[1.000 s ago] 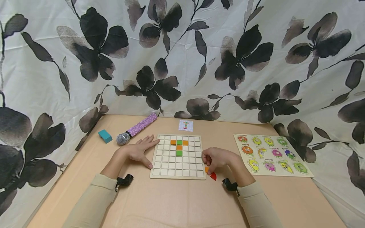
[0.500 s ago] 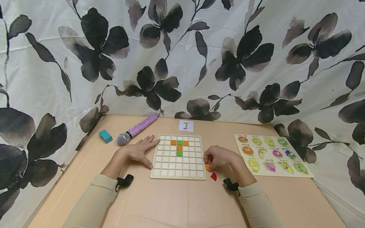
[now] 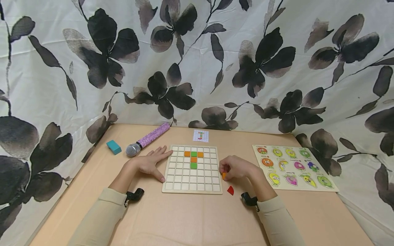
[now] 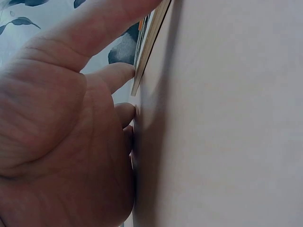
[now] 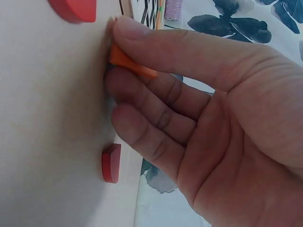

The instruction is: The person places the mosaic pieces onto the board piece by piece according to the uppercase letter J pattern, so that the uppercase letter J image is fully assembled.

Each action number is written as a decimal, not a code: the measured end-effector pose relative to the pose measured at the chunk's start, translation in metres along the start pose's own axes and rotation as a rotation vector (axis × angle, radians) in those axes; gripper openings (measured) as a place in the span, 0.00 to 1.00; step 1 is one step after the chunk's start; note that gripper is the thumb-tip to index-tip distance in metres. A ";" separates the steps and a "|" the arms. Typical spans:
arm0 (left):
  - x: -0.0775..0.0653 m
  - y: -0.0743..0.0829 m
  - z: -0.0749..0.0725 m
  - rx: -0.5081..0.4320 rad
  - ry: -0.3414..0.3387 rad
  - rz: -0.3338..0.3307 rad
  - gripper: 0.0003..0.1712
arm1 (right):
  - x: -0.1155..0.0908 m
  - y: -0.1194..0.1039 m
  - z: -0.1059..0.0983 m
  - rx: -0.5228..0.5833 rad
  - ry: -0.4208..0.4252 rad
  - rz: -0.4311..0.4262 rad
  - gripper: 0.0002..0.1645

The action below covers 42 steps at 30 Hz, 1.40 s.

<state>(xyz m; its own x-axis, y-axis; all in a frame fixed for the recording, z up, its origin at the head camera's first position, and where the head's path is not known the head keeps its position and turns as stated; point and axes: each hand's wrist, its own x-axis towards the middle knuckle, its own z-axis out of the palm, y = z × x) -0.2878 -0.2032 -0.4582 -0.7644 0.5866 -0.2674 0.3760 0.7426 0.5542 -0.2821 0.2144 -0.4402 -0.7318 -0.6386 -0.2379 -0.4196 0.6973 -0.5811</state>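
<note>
A pale wooden grid board (image 3: 177,187) lies mid-table, with several orange and green square tiles (image 3: 193,165) set in its upper cells. My left hand (image 3: 148,164) rests along its left edge, fingers spread, thumb and fingertips at the rim. Beside the board's right edge, my right hand (image 3: 238,168) pinches an orange tile (image 5: 128,62) between thumb and fingers; the tile stands tilted. A red quarter-round piece (image 3: 230,190) lies just below that hand. The right wrist view shows another red piece (image 5: 111,163) on the table beyond the fingers, hidden by the hand in the head view.
A small pattern card (image 3: 200,135) lies behind the board. Toward the back left are a glittery purple microphone (image 3: 153,135) and a teal block (image 3: 114,147). On the right lies a fruit picture board (image 3: 286,177). A floral cloth (image 3: 215,61) hangs behind the table.
My right hand has drawn slightly up and away from the red piece, which is now fully uncovered. The orange tile has come up with the fingers and tilted. My left hand has stayed put.
</note>
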 end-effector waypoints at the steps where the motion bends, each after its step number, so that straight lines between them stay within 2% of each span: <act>1: 0.000 0.000 0.000 -0.001 0.000 -0.003 0.75 | 0.000 0.001 0.000 0.001 0.006 -0.006 0.11; 6: 0.000 0.001 0.000 -0.008 0.002 -0.013 0.75 | -0.002 0.001 -0.004 0.034 0.029 -0.008 0.08; 13: 0.000 0.001 0.001 -0.010 0.002 -0.013 0.75 | -0.004 0.003 -0.007 0.066 0.109 -0.001 0.07; 21: 0.000 0.002 0.001 -0.009 0.003 -0.016 0.75 | -0.007 0.004 -0.011 0.108 0.198 0.054 0.13; 27: 0.000 0.002 0.001 0.000 0.005 -0.013 0.75 | -0.008 0.003 -0.015 0.075 0.314 0.032 0.16; 37: -0.001 0.002 0.000 -0.012 -0.001 -0.005 0.75 | -0.009 -0.007 -0.016 0.100 0.606 -0.064 0.17; 42: -0.001 0.002 0.000 -0.014 -0.003 -0.005 0.75 | -0.006 -0.012 -0.016 0.091 0.725 -0.129 0.17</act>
<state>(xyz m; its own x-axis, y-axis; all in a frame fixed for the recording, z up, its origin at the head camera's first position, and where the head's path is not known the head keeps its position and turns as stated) -0.2866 -0.2020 -0.4570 -0.7647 0.5840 -0.2723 0.3652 0.7410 0.5636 -0.2811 0.2152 -0.4190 -0.8640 -0.3163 0.3916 -0.5028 0.5814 -0.6397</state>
